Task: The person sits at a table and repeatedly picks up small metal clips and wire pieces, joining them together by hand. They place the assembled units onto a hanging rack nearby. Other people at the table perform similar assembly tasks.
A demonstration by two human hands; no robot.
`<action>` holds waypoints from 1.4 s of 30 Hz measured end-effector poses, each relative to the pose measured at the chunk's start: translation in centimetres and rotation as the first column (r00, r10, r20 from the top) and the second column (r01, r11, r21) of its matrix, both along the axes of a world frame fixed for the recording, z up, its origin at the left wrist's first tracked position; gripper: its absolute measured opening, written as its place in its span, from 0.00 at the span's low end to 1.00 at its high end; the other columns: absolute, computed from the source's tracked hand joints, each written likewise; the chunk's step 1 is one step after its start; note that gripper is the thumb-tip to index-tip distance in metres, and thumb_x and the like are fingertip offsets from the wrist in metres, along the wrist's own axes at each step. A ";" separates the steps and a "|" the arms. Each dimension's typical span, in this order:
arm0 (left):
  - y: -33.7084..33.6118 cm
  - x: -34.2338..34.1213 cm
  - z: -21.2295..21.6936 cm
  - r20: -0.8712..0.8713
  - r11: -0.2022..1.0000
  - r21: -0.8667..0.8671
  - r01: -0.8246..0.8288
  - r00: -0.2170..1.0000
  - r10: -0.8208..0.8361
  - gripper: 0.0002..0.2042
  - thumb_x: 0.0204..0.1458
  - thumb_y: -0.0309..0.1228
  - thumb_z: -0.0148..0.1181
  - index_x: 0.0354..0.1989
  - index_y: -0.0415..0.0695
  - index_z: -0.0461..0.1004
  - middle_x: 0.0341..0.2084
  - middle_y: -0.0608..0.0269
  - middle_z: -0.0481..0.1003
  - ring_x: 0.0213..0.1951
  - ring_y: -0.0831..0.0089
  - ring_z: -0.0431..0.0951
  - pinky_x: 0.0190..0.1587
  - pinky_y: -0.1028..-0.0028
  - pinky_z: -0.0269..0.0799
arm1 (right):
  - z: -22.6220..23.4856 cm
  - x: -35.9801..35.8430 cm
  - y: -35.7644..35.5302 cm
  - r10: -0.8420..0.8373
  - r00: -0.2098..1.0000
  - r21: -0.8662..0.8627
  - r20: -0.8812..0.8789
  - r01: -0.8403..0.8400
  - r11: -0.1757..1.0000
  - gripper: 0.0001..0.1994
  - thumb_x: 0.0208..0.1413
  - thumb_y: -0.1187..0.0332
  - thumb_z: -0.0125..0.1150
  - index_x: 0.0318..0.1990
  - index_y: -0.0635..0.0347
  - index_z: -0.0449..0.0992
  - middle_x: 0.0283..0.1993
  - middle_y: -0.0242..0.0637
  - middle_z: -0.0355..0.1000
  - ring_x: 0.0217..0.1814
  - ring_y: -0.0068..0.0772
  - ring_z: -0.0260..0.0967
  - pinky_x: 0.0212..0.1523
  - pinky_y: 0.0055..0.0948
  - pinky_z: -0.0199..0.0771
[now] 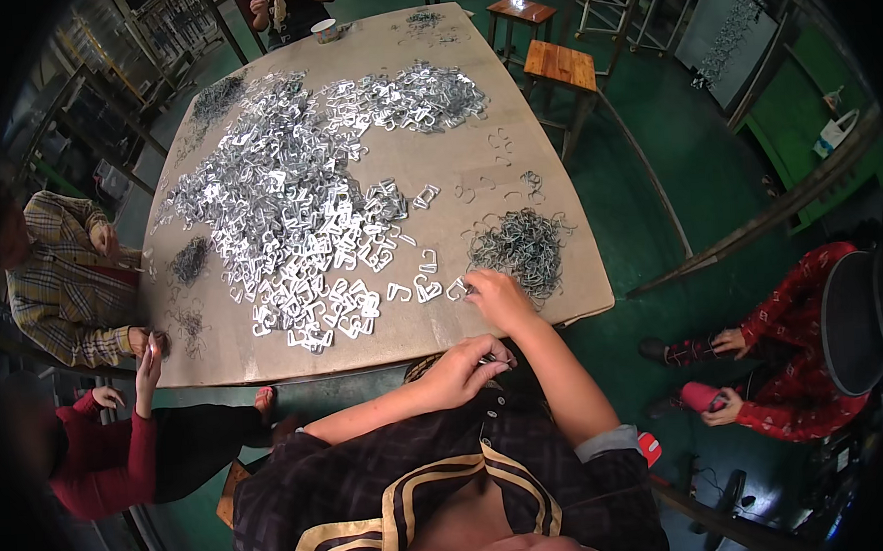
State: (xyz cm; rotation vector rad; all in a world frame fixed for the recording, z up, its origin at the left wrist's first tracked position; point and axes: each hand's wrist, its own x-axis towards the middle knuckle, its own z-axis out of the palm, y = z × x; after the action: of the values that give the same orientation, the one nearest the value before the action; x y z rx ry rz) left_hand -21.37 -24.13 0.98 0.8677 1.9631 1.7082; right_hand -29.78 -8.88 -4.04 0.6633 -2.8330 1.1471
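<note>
My left hand (463,369) is held just off the table's near edge, its thumb and fingers pinched around something small and dark that I cannot make out. My right hand (499,299) reaches over the table, fingertips closed on the edge of a white hook-shaped piece (456,290). Beyond that hand lies a heap of thin dark wire hooks (521,252). A few more loose white hook-shaped pieces (427,289) lie to its left. The large pile of silvery white pieces (280,194) spreads over the table's left and middle.
The brown-topped table (437,182) has smaller wire heaps (190,258) along its left side. One person in plaid (67,262), one in dark red (104,448) and one across the table (292,11) are close by. Another person sits right (799,348). Wooden stools (560,63) stand beyond the right edge.
</note>
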 end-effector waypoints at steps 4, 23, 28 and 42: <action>0.3 0.2 -0.2 0.064 0.996 0.035 -0.078 0.995 0.076 0.04 0.59 0.22 0.54 0.38 0.37 0.67 0.35 0.54 0.77 0.42 0.63 0.78 0.45 0.68 0.74 | 1.9 1.1 1.4 -0.215 0.976 -0.239 -0.017 0.205 0.949 0.10 0.48 0.74 0.68 0.38 0.63 0.76 0.32 0.40 0.73 0.32 0.37 0.74 0.31 0.31 0.74; 1.9 1.0 -2.3 -0.062 0.940 0.000 -0.342 0.938 0.341 0.05 0.57 0.23 0.58 0.37 0.37 0.69 0.31 0.58 0.74 0.35 0.70 0.74 0.41 0.72 0.71 | 3.2 11.2 2.1 -0.386 0.846 -0.661 0.368 0.530 0.531 0.05 0.52 0.77 0.67 0.31 0.70 0.76 0.26 0.32 0.75 0.27 0.14 0.71 0.28 0.16 0.70; 1.9 0.6 -2.6 -0.230 0.929 -0.041 -0.367 0.909 0.349 0.05 0.52 0.24 0.62 0.34 0.37 0.72 0.30 0.53 0.77 0.34 0.58 0.78 0.37 0.66 0.72 | 3.2 11.8 1.7 -0.433 0.854 -0.657 0.288 0.505 0.559 0.06 0.52 0.77 0.67 0.30 0.70 0.75 0.30 0.32 0.73 0.27 0.17 0.73 0.29 0.18 0.72; 1.1 -10.1 -6.4 -0.765 0.738 -0.346 -0.578 0.630 0.135 0.05 0.51 0.26 0.55 0.30 0.39 0.76 0.28 0.55 0.73 0.34 0.58 0.74 0.38 0.64 0.73 | 3.3 13.0 3.1 -0.496 0.854 -0.596 0.160 0.484 0.641 0.06 0.48 0.82 0.67 0.31 0.71 0.75 0.37 0.38 0.72 0.30 0.23 0.73 0.31 0.21 0.75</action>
State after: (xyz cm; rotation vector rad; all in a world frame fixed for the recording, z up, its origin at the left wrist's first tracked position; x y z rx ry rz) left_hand -31.45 -23.02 -5.44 0.9920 3.1514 0.8195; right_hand -16.77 -5.81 -0.75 -0.1458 -2.1384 1.7600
